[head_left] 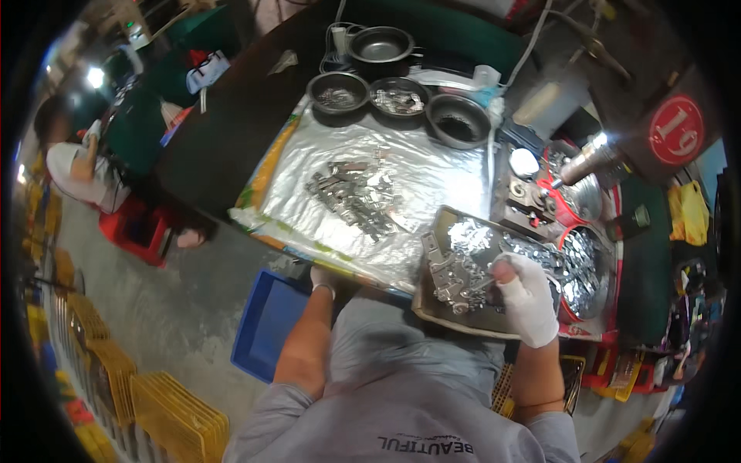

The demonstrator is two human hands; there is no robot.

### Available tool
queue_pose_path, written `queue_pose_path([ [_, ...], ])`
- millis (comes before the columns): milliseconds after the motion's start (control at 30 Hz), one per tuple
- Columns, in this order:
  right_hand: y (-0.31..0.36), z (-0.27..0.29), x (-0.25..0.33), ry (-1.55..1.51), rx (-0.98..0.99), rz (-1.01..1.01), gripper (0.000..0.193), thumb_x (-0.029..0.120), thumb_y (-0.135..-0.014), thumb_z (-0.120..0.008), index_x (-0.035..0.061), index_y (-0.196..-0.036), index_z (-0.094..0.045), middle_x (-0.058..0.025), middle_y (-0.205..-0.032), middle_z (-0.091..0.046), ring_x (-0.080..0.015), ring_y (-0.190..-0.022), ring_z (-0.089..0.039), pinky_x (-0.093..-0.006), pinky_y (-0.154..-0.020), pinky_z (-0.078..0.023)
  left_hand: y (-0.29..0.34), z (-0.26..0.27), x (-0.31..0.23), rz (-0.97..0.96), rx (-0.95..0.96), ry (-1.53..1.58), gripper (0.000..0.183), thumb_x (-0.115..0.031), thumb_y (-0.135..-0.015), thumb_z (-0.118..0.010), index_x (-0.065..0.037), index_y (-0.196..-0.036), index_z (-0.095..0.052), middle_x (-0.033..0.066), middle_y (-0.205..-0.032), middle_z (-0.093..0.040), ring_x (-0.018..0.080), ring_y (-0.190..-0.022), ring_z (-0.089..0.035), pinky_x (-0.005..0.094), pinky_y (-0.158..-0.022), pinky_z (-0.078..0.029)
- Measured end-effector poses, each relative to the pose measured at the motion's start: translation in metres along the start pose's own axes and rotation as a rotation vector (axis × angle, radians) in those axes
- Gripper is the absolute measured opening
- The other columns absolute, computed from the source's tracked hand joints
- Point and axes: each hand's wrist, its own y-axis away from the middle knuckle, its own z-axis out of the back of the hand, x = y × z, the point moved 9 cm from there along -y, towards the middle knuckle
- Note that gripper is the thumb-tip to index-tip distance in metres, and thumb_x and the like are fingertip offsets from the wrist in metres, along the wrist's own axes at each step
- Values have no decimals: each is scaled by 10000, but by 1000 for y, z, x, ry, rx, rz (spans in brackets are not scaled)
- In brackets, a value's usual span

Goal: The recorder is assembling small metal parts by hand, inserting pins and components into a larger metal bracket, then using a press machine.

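My right hand (531,297), in a white glove with the thumb tip bare, is over a shallow tray (427,307) at the table's near right. Its fingers are curled in beside the thumb, and whatever they hold is hidden. Flat metal pieces (455,282) lie in the tray next to the thumb, with shinier small pieces (471,235) behind them. My left hand (323,282) is low at the table's front edge, and its fingers are out of sight there. A loose pile of metal strips (359,197) rests on the silver sheet (440,174) in front of me.
Dark bowls, including one with black bits (458,122), line the back. A machine (532,202) and red-rimmed bowls of shiny parts (579,270) stand at right. A blue bin (266,324) sits on the floor at left, near yellow crates (174,405). Another person (81,170) sits far left.
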Motion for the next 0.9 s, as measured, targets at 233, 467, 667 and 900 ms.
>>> queue_pose_path([
  [233,-62,-114,58,319,414,298,419,351,-967,-497,-42,-866,-599,-215,-741,-616,-373,-698,-600,-431,-687,-461,55,7,41,380,-285,1378,498,-224,-926,-662,98,-1283,-535,194,-1214,-650,265,-1095,-624,335,-923,-482],
  [467,-68,-164,56,512,541,458,340,255,-920,-552,-2,-1118,-655,-212,-1015,-687,-368,-1000,-646,-401,-906,-492,124,104,14,614,-210,1405,508,-243,-982,-602,82,-1353,-478,176,-1275,-612,228,-1106,-609,309,-937,-471],
  [667,-48,-88,43,600,420,399,224,120,-887,-575,14,-1054,-681,-193,-982,-689,-350,-931,-660,-391,-846,-511,160,207,21,521,-1050,1421,302,-281,-1006,-568,11,-1072,-605,45,-918,-616,107,-835,-556,281,-752,-462],
  [900,-25,-15,18,486,206,290,164,11,-845,-637,-18,-1001,-676,-191,-888,-687,-305,-808,-677,-351,-749,-521,160,423,-105,-444,-970,456,313,-169,-836,-702,-63,-1117,-615,158,-1036,-645,303,-915,-616,414,-804,-483],
])
